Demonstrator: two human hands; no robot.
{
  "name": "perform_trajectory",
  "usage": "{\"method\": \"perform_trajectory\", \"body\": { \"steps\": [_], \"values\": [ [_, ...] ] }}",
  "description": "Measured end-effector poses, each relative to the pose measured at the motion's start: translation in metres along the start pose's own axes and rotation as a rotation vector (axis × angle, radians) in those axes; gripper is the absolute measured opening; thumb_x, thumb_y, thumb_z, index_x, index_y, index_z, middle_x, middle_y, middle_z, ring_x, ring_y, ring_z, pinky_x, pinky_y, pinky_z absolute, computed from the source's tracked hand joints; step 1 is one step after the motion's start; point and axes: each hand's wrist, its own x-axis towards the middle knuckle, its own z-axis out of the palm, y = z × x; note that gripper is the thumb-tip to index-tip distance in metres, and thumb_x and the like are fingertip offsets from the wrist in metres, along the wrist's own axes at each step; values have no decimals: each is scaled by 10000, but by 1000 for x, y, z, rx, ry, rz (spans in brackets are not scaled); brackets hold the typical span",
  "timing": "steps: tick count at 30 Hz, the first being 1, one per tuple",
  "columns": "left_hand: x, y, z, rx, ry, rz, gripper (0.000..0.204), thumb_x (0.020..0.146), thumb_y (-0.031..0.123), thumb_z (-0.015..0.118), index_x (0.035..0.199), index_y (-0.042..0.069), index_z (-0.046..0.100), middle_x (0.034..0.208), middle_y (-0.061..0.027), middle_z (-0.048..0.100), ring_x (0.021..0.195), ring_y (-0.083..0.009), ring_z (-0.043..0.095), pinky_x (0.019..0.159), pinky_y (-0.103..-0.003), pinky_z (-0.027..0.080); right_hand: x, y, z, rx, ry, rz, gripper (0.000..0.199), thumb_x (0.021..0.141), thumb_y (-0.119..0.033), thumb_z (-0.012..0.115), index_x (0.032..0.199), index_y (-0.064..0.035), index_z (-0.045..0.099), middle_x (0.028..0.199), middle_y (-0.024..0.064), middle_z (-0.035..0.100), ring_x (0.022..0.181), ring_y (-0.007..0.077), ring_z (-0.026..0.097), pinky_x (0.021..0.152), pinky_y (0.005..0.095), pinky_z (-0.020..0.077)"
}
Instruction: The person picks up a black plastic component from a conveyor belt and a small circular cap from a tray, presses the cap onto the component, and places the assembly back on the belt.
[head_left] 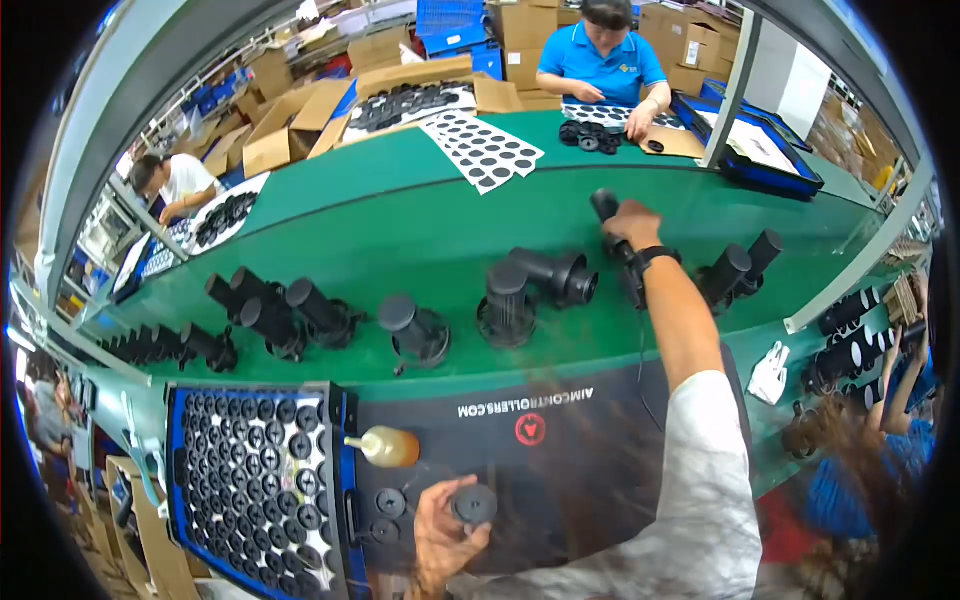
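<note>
Black disc: in the left hand, above the near part of the dark mat; round face toward the camera (pixel 474 504).
Left hand: fingers clamped on the disc's rim, thumb on the near side (pixel 443 540).
Loose discs: two, on the mat between the left hand and the tray (pixel 390 502).
Tray: blue and black, rows of similar discs on white; right rim just beside the loose pair (pixel 347 470).
Bottle: amber contents, nozzle toward the tray; cannot tell whether upright or lying (pixel 391 447).
Right hand: reached far across the counter (pixel 440 225), fingers seemingly closed round a dark cylindrical unit (pixel 632 277); some blur (pixel 636 222).
Cord: thin, dark, running over the mat below the right forearm (pixel 641 375).
Black units: one on its side (pixel 553 274), others upright, near the right hand's reach (pixel 506 305).
Risk, disc: could slip if the rim grip loosens while attention is on the far hand.
Risk, cord: could snag if the right forearm drags across it.
Risk, units: could topple if the right arm swings sideways.
</note>
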Motion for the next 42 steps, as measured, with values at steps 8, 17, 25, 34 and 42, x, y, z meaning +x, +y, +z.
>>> {"method": "perform_trajectory", "body": {
  "steps": [8,17,25,34,42],
  "values": [
    [-19,18,0,-183,-41,-38,709,650,-157,646,1265,60,367,1277,-186,477,992,-136,554,631,-193,470,-142,64,-63,1265,282,-408,557,682,-147,704,1193,-9,531,984,87,616,867,186,600,814,330,483],
    [-54,19,7,-63,-167,35,688,655,-158,657,1267,19,398,1302,-164,465,991,-114,550,652,-181,461,-377,-7,-70,1600,67,-941,826,677,-150,752,1372,-113,308,1066,129,565,936,233,593,852,411,487],
    [-61,16,9,-246,-178,174,660,691,-88,673,1297,-47,416,1277,-146,487,1133,-187,513,907,-297,453,-454,-8,4,2491,-174,-537,551,811,-346,618,1273,-131,409,993,102,509,876,209,539,834,418,467],
    [-62,-3,0,-696,-252,63,634,821,160,643,1356,-19,353,1176,-188,512,1001,-301,591,806,-350,517,-440,-8,62,2832,-528,-215,412,877,-424,498,1123,-94,494,988,91,513,894,217,525,800,408,461],
    [-54,1,0,-980,-224,-235,527,926,281,476,1357,5,346,1157,-217,516,891,-319,611,677,-341,516,-439,-8,62,2751,-376,-289,441,842,-396,541,1105,-47,487,1002,90,517,900,222,526,813,395,452]
  ]
}}
